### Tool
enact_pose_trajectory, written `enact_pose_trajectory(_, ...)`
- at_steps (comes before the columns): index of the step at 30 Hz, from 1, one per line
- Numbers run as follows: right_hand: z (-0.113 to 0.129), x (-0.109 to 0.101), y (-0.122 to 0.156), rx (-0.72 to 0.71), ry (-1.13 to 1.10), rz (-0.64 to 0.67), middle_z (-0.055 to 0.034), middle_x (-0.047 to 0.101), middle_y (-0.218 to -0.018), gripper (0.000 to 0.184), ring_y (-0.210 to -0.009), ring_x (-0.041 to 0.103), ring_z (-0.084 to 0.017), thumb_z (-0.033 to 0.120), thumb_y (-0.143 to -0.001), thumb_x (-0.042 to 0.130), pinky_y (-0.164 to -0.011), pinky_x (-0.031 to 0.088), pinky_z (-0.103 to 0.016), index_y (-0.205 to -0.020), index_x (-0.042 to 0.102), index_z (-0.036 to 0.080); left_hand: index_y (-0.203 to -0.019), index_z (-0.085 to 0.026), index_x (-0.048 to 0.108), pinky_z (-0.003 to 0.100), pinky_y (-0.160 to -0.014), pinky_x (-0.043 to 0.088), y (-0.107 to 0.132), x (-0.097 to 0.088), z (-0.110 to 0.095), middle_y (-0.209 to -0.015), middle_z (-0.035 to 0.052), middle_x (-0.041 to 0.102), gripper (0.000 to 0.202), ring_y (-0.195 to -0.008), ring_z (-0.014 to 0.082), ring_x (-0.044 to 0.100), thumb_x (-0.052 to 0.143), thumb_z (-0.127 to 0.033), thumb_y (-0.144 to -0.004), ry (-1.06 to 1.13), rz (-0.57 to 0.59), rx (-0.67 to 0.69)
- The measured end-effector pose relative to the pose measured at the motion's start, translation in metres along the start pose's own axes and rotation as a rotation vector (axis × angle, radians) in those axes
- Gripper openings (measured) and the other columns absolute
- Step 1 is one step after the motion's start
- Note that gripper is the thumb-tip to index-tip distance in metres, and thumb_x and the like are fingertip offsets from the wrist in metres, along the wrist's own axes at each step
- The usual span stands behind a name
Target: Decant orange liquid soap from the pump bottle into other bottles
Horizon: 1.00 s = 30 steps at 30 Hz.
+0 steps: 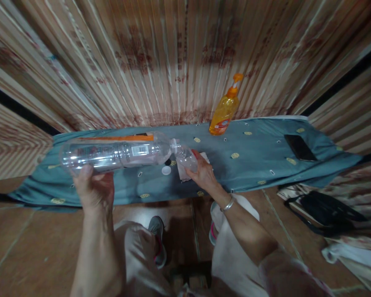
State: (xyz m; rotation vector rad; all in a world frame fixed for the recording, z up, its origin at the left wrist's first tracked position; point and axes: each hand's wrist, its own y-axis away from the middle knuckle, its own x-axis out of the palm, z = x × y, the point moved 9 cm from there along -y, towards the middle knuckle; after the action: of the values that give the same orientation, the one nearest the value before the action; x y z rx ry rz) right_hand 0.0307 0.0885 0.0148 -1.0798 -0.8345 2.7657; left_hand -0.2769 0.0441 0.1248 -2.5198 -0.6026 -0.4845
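My left hand [94,185] is wrapped round the lower part of a large clear plastic bottle [117,153], which has an orange-edged label and a barcode. The bottle lies on its side in the air, its neck pointing right. In my right hand [202,171] is a small clear plastic bottle [185,157], tilted, its mouth up against the large bottle's neck. Whether liquid passes between them I cannot tell. A pale folded cloth [184,173] lies beneath the small bottle. Near it on the table sits a white round cap [166,170], with a small dark thing beside it.
The narrow table has a teal cloth [250,173] with yellow pineapple prints. An orange pump bottle [224,111] stands at the back, and a dark phone [299,147] lies at the right. Curtains hang behind. A black bag [327,210] is at the lower right.
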Motion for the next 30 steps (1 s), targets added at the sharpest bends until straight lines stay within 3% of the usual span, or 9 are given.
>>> enact_pose_trajectory(13,0.0009,-0.0013,0.0,0.014,0.002,-0.002,-0.0194,0.063,-0.137,0.069,-0.125,0.062,-0.032,0.027,-0.081,0.066,-0.105,0.054,-0.049,-0.144,0.045,0.011,-0.108,-0.03,0.066,0.038,-0.095,0.053,-0.0001,0.0002,-0.0002,-0.112,0.0004,0.071,0.057,-0.113,0.0248,0.064,0.084,-0.04,-0.055,0.0,0.0,0.009)
enact_pose_trajectory(30,0.001,-0.0007,0.0005,-0.008,0.011,-0.012,-0.0168,0.063,-0.138,0.069,-0.127,0.062,-0.03,0.028,-0.081,0.065,-0.106,0.053,-0.047,-0.146,0.043,0.014,-0.111,-0.031,0.067,0.036,-0.096,0.053,-0.0012,0.0026,-0.0021,-0.115,-0.001,0.071,0.063,-0.115,0.0244,0.063,0.085,-0.04,-0.052,0.011,0.002,0.023)
